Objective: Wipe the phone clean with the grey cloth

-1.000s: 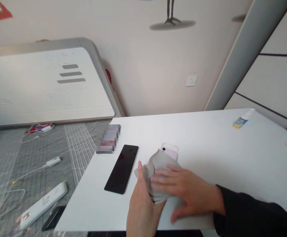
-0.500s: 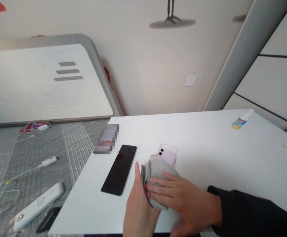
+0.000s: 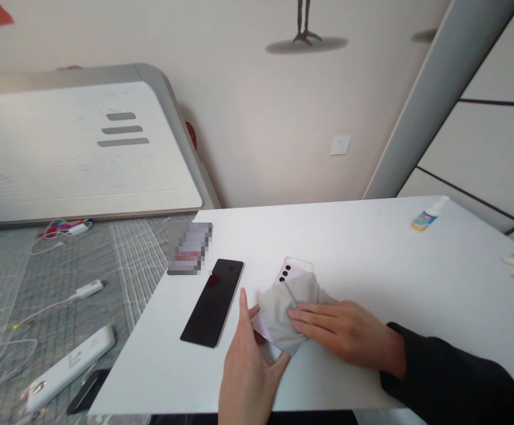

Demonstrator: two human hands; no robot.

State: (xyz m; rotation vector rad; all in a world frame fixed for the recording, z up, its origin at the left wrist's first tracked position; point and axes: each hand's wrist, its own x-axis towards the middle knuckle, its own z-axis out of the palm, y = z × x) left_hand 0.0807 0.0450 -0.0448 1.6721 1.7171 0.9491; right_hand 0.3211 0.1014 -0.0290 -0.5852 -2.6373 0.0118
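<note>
Open counter to the right
Bare white counter (image 3: 363, 248) (far side too); flat black slab phone (image 3: 212, 302) blocks the left, small spray bottle (image 3: 425, 216) far right.

Right hand (image 3: 345, 333) presses grey cloth (image 3: 290, 313) onto pink phone (image 3: 292, 273).

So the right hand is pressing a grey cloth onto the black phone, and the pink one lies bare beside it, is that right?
Not quite. In the head view the right hand presses the grey cloth onto the pink phone in its clear case; the black phone lies bare beside it.
</note>
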